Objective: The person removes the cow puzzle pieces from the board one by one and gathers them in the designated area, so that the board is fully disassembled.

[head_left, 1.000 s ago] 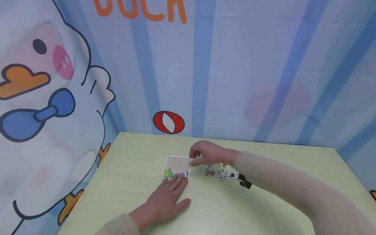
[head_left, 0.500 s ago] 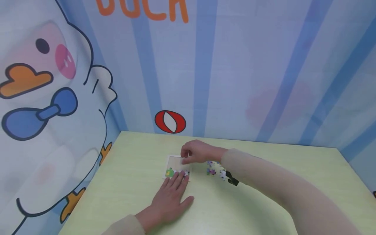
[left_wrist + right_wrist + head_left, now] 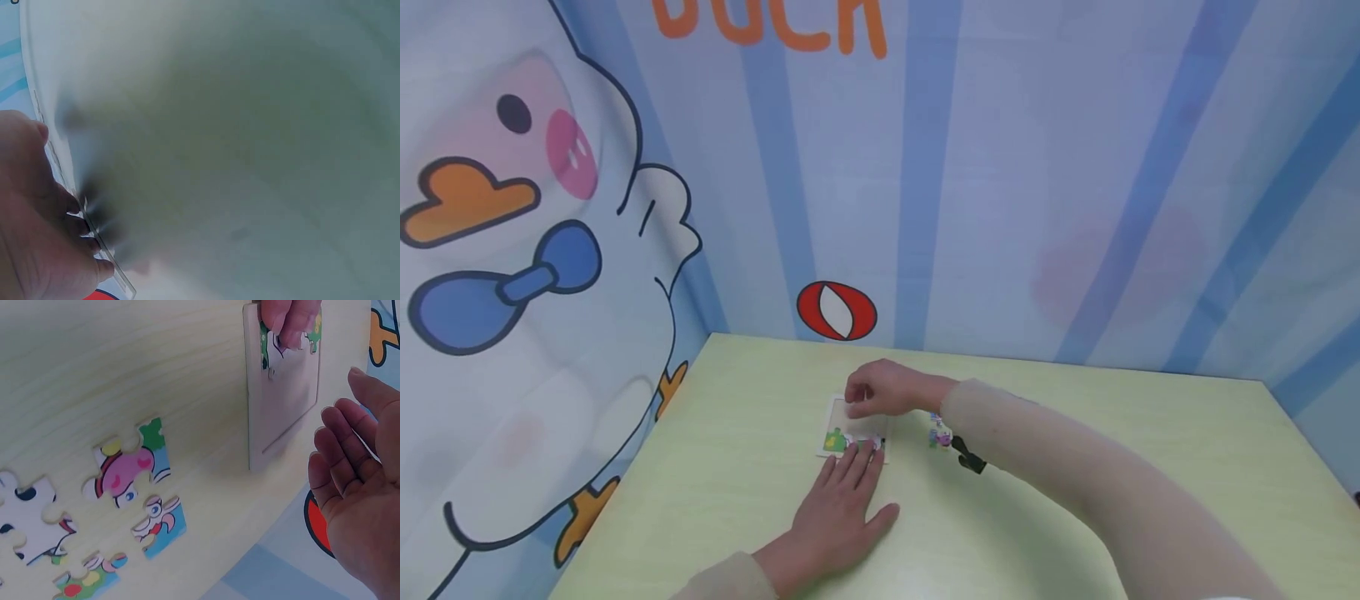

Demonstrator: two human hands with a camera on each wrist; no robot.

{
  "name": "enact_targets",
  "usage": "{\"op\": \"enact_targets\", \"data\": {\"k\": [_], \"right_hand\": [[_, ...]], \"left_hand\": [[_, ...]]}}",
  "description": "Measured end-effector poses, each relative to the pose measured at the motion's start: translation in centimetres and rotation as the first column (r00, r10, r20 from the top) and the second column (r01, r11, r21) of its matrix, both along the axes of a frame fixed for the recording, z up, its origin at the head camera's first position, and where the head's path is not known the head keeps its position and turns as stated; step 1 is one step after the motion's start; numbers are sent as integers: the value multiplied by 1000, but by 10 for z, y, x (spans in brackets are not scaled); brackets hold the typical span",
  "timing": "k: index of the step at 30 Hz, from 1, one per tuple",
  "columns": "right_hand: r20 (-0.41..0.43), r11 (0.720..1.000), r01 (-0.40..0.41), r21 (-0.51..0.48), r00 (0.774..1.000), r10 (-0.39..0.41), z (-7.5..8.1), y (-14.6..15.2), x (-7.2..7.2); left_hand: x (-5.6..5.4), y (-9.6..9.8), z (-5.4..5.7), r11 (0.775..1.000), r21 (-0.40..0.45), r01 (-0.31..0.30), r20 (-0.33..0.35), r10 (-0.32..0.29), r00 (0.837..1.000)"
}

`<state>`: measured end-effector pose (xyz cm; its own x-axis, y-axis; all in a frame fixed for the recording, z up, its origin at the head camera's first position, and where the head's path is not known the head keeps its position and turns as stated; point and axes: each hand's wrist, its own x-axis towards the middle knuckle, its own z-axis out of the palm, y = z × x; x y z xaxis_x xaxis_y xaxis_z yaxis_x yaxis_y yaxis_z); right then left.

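Note:
A puzzle tray (image 3: 252, 412) with a pale rim lies on the table; placed jigsaw pieces (image 3: 835, 439), one green, line its near edge. My left hand (image 3: 838, 512) lies flat with straight fingers, its fingertips resting on the near edge of the tray and the pieces there. Over the tray's far right part hovers my right hand (image 3: 880, 390). In the right wrist view its fingers (image 3: 347, 440) are loosely bent, the thumb stands apart, and nothing shows between them. The left wrist view catches the left fingertips (image 3: 90, 234) along the tray's edge.
Several loose jigsaw pieces lie right of the tray, among them a pink one (image 3: 128, 469), a blue one (image 3: 161, 526) and a white-and-black one (image 3: 34, 515). My right forearm covers some of them in the head view. A printed curtain (image 3: 1000, 167) hangs behind the table (image 3: 752, 417).
My right hand has moved left, from the tray's right edge to above it, and its sleeve now covers more loose pieces. The left hand stays on the tray's near edge.

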<state>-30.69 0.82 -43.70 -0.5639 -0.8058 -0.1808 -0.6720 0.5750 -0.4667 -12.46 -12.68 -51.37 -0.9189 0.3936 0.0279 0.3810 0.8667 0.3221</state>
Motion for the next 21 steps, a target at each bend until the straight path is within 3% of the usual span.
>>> {"op": "enact_targets", "data": {"k": [12,21], "right_hand": [[-1,1000,-7,-18,1000,7,-19,-11,2],[73,999,21,-33,997,-19,-28,-14,5]], "left_hand": [[1,-1,-6,1000,-5,-7,8,7,1000],[1,-3,-7,1000,-24,-5,14,5,1000]]}}
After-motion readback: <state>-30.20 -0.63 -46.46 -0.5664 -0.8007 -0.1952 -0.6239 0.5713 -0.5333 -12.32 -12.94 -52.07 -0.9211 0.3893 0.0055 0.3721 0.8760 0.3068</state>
